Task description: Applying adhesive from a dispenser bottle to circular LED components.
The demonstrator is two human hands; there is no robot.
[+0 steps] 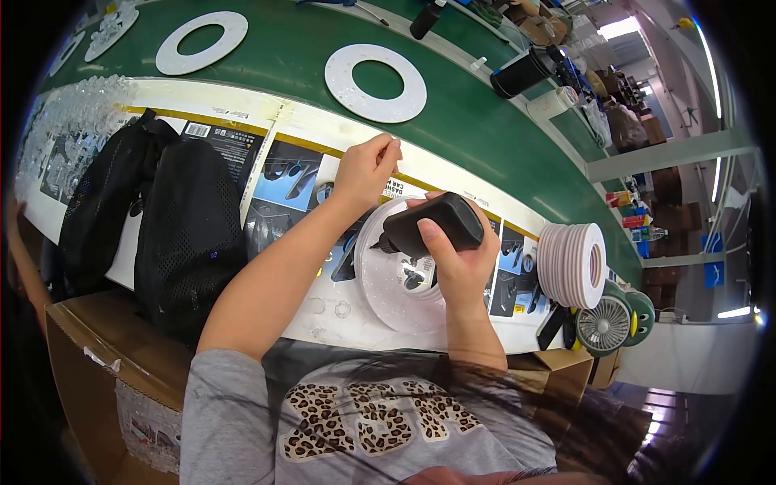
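My right hand [467,271] is wrapped round a black squeeze bottle [449,220]. The bottle is tilted, with its narrow nozzle pointing down to the left over a white ring [373,279] with a wide flat rim. That ring lies in front of me, and it looks as if more white rings are under the bottle, partly hidden by my hand. My left hand [365,171] is closed beyond the ring, near the far edge of the printed sheets [283,174]. Whatever its fingers hold, if anything, is hidden. Two small clear pieces [343,309] lie left of the ring.
White rings [376,83] lie on the green conveyor [275,69] beyond. At right stand a stack of pinkish-white rings [571,265] and a small fan [604,325]. Leftward are a black mesh bag [190,234], a heap of clear pieces [73,121] and a cardboard box [81,388].
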